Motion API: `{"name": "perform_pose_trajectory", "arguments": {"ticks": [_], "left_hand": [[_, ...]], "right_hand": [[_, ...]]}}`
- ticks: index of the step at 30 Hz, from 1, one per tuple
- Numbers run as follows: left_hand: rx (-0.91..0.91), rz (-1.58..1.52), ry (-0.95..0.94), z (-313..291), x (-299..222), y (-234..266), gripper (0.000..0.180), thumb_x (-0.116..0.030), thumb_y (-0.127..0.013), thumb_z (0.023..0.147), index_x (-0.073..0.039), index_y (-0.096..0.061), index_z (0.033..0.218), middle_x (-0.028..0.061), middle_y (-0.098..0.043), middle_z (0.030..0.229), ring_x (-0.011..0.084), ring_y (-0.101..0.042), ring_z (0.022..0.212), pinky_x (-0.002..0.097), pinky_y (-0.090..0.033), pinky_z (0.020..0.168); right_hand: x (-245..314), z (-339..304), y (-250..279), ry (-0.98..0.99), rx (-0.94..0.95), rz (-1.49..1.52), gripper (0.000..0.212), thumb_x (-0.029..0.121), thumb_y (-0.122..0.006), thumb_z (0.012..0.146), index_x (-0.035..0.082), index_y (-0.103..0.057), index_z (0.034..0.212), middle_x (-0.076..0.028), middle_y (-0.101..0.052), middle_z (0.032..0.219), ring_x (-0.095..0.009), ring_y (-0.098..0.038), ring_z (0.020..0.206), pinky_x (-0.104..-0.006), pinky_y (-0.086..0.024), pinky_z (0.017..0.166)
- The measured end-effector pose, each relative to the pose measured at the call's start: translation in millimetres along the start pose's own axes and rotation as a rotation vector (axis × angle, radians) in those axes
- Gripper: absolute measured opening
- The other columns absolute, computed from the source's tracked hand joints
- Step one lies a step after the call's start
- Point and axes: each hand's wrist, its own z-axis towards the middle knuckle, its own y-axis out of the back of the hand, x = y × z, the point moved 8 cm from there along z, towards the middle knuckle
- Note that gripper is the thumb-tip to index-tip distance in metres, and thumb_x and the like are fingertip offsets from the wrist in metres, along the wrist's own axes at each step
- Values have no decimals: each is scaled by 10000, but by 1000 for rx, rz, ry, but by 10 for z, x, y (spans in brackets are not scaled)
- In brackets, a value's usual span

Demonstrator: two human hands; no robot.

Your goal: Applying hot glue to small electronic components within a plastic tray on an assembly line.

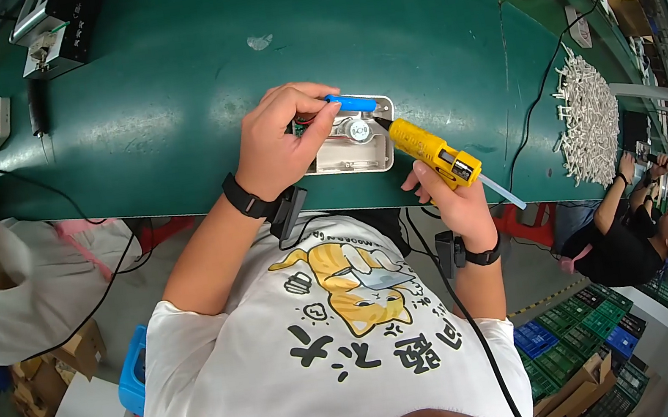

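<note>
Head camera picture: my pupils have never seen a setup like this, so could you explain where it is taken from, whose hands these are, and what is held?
There is no robot here, just a person's two bare hands. The camera sits on that person's head and looks down; its wide fisheye lens bends straight edges toward the rim. Picture left is the person's own left.

The left hand holds a blue cylinder by one end, over a shallow white case. The right hand grips a yellow glue gun, its dark nozzle pointing into the case.

All this happens at a green table. Also on it are a heap of small white parts at the right and a black device at the upper left.
</note>
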Motion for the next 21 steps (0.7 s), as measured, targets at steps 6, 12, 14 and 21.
{"name": "perform_pose_trajectory", "arguments": {"ticks": [6,12,14,21], "left_hand": [[2,-14,27,-5,-15,-16,140,-65,-827,932,-58,-690,900,89,-824,1072,211,-741,840,330,-582,762],[-1,-16,18,-6,-10,-15,145,-69,-829,930,-57,-688,897,87,-824,1071,215,-741,838,333,-578,784],[-1,-9,13,-10,-11,-10,146,-70,-831,927,-56,-688,897,86,-824,1070,215,-741,838,330,-577,788],[71,40,-73,15,-84,-40,155,-62,-838,903,-60,-686,879,74,-822,1049,221,-710,820,357,-554,816]], "right_hand": [[-15,4,30,-77,-7,-27,192,210,-708,1076,25,-722,1125,-1,-703,760,-61,-604,615,-237,-486,556],[117,1,40,-91,-51,-47,179,211,-733,1064,32,-723,1062,31,-626,673,-51,-555,535,-235,-444,493],[124,-3,25,-101,-54,-47,181,211,-737,1062,31,-723,1053,35,-618,665,-50,-550,526,-236,-440,487],[136,-15,37,-97,-29,-31,225,190,-718,1066,-7,-727,1175,7,-684,725,-53,-553,531,-233,-484,509]]}}
